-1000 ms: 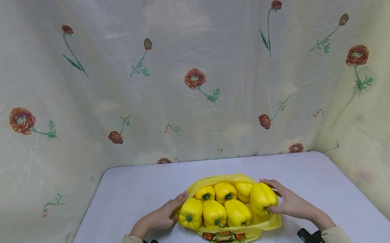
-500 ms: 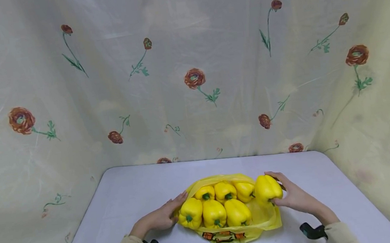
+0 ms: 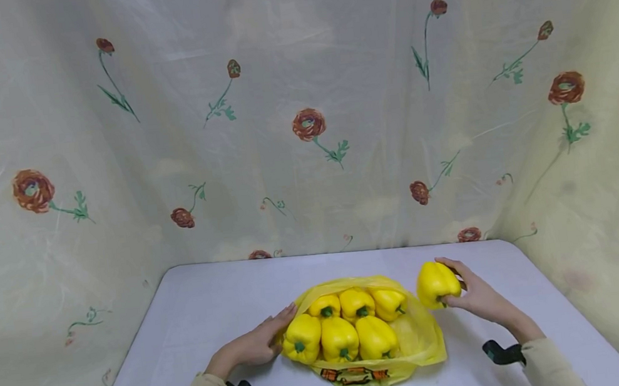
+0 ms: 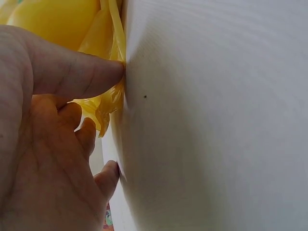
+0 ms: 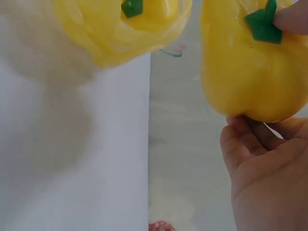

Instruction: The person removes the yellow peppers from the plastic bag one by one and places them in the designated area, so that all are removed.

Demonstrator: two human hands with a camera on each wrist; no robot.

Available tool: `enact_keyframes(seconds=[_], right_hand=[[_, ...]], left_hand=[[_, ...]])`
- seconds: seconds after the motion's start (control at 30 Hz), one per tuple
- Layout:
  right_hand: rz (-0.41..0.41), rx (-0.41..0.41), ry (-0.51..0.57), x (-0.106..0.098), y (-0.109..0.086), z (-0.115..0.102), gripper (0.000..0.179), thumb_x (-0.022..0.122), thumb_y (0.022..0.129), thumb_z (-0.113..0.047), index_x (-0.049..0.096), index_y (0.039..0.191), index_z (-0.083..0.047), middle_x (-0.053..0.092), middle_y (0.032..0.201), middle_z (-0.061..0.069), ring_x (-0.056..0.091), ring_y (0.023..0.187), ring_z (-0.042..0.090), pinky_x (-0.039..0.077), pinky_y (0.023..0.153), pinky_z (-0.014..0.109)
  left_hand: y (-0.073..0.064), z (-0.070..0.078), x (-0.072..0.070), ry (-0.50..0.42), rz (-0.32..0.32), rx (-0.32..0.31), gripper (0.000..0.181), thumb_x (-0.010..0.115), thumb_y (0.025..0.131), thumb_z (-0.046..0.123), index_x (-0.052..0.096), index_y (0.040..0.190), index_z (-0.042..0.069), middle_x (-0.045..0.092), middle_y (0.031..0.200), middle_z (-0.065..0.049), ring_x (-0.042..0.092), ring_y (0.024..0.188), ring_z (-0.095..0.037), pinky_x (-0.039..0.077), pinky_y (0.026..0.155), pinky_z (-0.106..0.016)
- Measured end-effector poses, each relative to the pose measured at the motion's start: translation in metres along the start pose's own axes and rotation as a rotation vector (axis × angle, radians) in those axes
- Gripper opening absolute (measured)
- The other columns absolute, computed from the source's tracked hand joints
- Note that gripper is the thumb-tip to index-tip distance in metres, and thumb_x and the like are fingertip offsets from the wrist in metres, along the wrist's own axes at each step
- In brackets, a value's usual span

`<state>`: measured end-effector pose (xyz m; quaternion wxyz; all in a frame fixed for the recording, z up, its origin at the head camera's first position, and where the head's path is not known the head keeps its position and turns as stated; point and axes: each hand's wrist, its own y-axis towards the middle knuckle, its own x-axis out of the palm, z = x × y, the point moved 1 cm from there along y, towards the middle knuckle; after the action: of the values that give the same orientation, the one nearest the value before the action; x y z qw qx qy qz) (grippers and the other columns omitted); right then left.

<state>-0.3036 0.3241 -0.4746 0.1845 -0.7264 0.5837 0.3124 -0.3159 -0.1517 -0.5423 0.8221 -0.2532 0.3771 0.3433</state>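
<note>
A yellow plastic bag (image 3: 432, 337) lies on the table with its mouth open upward, and several yellow bell peppers (image 3: 340, 339) with green stems sit inside. My right hand (image 3: 484, 294) holds another yellow bell pepper (image 3: 435, 285) above the table, just right of the bag. In the right wrist view the thumb is by the green stem of this bell pepper (image 5: 255, 82) and the fingertips press its far end. My left hand (image 3: 252, 345) rests against the bag's left side, fingers stretched along it. In the left wrist view the thumb touches the bag (image 4: 103, 43) near the tabletop.
A white table (image 3: 213, 297) carries the bag near its front middle. Flower-patterned curtains (image 3: 376, 179) hang behind the table and along both sides. Black wrist mounts (image 3: 502, 352) are strapped on at the cuffs.
My right hand has lifted the bell pepper out of the bag's right side and carried it right and away from me. My left hand has stayed at the bag's left side.
</note>
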Motion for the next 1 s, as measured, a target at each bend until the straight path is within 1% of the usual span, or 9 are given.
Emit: enact_keyframes(seconds=[0.07, 0.17, 0.33, 0.6, 0.8, 1.0], right_hand=[[0.007, 0.018, 0.005, -0.004, 0.003, 0.004, 0.085, 0.070, 0.086, -0.025, 0.019, 0.152, -0.008, 0.028, 0.149, 0.024, 0.038, 0.129, 0.048, 0.042, 0.100, 0.064], [0.019, 0.043, 0.013, -0.009, 0.007, 0.008, 0.087, 0.069, 0.087, -0.025, 0.015, 0.153, -0.007, 0.026, 0.150, 0.026, 0.037, 0.129, 0.050, 0.043, 0.099, 0.064], [0.029, 0.078, 0.040, -0.011, 0.014, 0.016, 0.090, 0.068, 0.088, -0.025, 0.010, 0.153, -0.004, 0.022, 0.151, 0.029, 0.036, 0.130, 0.051, 0.043, 0.100, 0.062], [0.047, 0.137, 0.060, -0.006, 0.024, 0.039, 0.088, 0.067, 0.088, -0.025, 0.011, 0.151, 0.001, 0.022, 0.151, 0.030, 0.031, 0.133, 0.048, 0.036, 0.107, 0.063], [0.036, 0.175, 0.040, 0.001, 0.030, 0.057, 0.087, 0.067, 0.087, -0.025, 0.013, 0.150, 0.003, 0.023, 0.150, 0.031, 0.031, 0.133, 0.048, 0.032, 0.109, 0.063], [0.009, 0.232, 0.032, 0.007, 0.031, 0.071, 0.091, 0.067, 0.086, -0.028, 0.011, 0.151, 0.003, 0.021, 0.151, 0.031, 0.029, 0.133, 0.047, 0.026, 0.110, 0.066]], left_hand=[[0.000, 0.000, 0.000, 0.002, 0.000, 0.003, 0.080, 0.050, 0.090, 0.004, 0.009, 0.156, 0.022, 0.005, 0.164, 0.004, 0.008, 0.151, -0.019, 0.010, 0.122, -0.050], [0.000, 0.000, 0.000, -0.001, -0.002, 0.002, 0.080, 0.050, 0.090, 0.004, 0.009, 0.156, 0.021, 0.005, 0.164, 0.004, 0.008, 0.151, -0.019, 0.010, 0.122, -0.050], [0.001, -0.002, 0.000, 0.008, -0.003, 0.002, 0.079, 0.050, 0.090, 0.005, 0.009, 0.156, 0.021, 0.005, 0.164, 0.004, 0.008, 0.151, -0.019, 0.010, 0.122, -0.050], [0.000, -0.005, 0.001, 0.003, -0.002, 0.000, 0.078, 0.050, 0.090, 0.006, 0.011, 0.156, 0.021, 0.007, 0.164, 0.003, 0.009, 0.151, -0.020, 0.010, 0.122, -0.052], [0.000, -0.004, 0.001, 0.006, -0.003, 0.004, 0.078, 0.049, 0.090, 0.006, 0.011, 0.156, 0.020, 0.007, 0.164, 0.003, 0.009, 0.151, -0.020, 0.011, 0.122, -0.052], [0.001, -0.001, 0.001, 0.013, 0.000, -0.002, 0.078, 0.049, 0.090, 0.005, 0.011, 0.156, 0.020, 0.006, 0.164, 0.004, 0.008, 0.151, -0.019, 0.011, 0.122, -0.050]])
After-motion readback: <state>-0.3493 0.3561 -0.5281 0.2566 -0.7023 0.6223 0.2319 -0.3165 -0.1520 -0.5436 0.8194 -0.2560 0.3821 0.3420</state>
